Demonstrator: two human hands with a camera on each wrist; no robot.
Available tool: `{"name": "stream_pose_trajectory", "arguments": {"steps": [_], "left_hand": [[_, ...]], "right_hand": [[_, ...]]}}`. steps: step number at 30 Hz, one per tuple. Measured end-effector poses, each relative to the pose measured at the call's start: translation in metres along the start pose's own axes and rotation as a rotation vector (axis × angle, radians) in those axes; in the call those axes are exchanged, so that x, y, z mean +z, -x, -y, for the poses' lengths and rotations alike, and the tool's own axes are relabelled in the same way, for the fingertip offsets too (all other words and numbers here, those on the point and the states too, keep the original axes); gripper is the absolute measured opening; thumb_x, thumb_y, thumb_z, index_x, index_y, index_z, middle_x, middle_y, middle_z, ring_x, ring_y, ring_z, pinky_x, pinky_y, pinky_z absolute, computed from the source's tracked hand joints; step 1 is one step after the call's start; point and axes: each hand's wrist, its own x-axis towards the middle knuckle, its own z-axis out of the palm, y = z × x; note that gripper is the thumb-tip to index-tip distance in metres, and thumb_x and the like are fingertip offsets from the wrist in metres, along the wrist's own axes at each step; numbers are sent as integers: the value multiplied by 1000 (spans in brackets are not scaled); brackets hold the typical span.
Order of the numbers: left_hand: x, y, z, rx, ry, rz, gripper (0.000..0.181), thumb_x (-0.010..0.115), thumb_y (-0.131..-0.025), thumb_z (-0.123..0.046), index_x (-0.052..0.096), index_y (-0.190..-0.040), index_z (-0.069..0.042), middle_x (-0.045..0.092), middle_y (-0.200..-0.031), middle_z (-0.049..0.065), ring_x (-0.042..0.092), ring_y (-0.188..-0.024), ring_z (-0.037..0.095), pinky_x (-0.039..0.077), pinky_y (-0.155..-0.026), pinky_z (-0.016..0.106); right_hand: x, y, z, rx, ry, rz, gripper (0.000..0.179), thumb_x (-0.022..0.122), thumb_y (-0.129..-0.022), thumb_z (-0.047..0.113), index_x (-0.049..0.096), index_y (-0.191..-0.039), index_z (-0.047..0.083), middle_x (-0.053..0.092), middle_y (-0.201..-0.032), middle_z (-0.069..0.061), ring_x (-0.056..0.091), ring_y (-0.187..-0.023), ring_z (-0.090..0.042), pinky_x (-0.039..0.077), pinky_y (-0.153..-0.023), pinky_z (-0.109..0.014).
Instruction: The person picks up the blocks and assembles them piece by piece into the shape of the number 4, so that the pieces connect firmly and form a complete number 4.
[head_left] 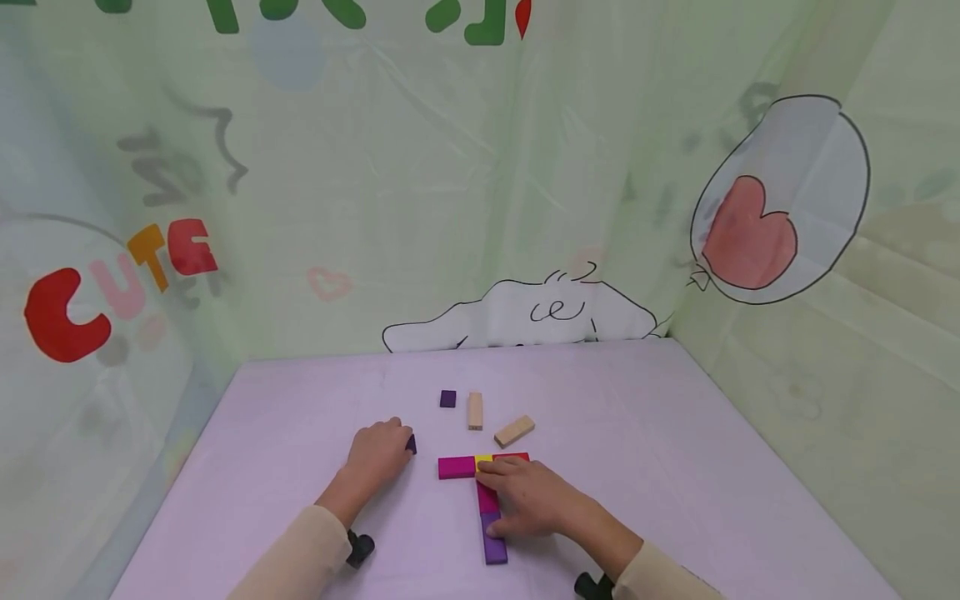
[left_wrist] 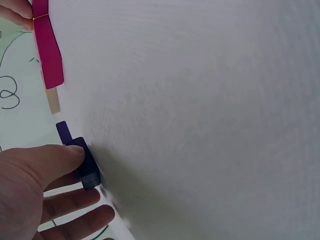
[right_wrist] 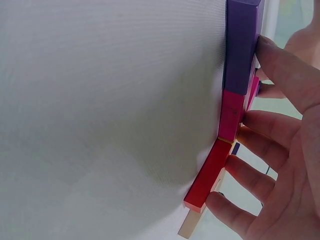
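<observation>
My left hand [head_left: 378, 452] pinches a small dark blue block [left_wrist: 87, 167] between thumb and fingers, close over the table, left of a T-shaped row of blocks. The T's top bar runs from a magenta block [head_left: 456, 468] through a yellow block [head_left: 483, 458] to a red block [right_wrist: 207, 175]. Its stem is a second magenta block [head_left: 487, 500] followed by a purple block [head_left: 495, 551] toward me. Over the stem and the red end lies my right hand [head_left: 536, 498], fingers extended, its fingertips touching the blocks and its thumb at the purple one. It partly covers the red block.
Beyond the T, a dark purple square block [head_left: 447, 399] and an upright-pointing wooden block [head_left: 476, 411] lie on the table [head_left: 615, 417]. A second wooden block [head_left: 514, 431] lies slanted near the red end. Printed curtains [head_left: 450, 183] hang around the table's back and sides.
</observation>
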Motion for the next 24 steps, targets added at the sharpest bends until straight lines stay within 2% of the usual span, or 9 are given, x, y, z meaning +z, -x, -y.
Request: {"name": "stream_pose_trajectory", "arguments": {"steps": [4, 10, 16, 24], "left_hand": [[0, 1, -2, -8, 13, 2, 25, 78, -92, -21, 77, -113, -8, 67, -97, 9, 66, -86, 25, 61, -80, 43], [-2, 5, -6, -6, 36, 3, 22, 77, -92, -18, 79, -112, -11, 67, -91, 7, 65, -83, 23, 61, -80, 42], [-5, 10, -7, 52, 67, 7, 19, 75, -91, -11, 79, -110, -12, 72, -88, 4, 69, -84, 21, 61, -82, 40], [-8, 13, -8, 123, 69, 38, 24, 77, -89, -10, 80, -113, -13, 77, -106, 5, 73, -103, 23, 60, -90, 40]], "right_hand": [[-1, 0, 0, 0, -4, -4, 74, 78, -85, 56, 60, -146, 19, 57, -152, 1, 51, -141, -26, 50, -110, -50], [-1, 0, 1, 6, -14, -5, 74, 79, -84, 55, 60, -146, 19, 56, -152, 0, 51, -141, -27, 50, -110, -51], [-1, 0, 1, 12, -14, 1, 74, 79, -84, 55, 60, -146, 19, 56, -152, 0, 51, -141, -27, 49, -110, -51], [-1, -1, 1, 10, -5, 7, 74, 79, -84, 56, 60, -147, 20, 56, -152, 0, 51, -141, -26, 50, -110, -51]]}}
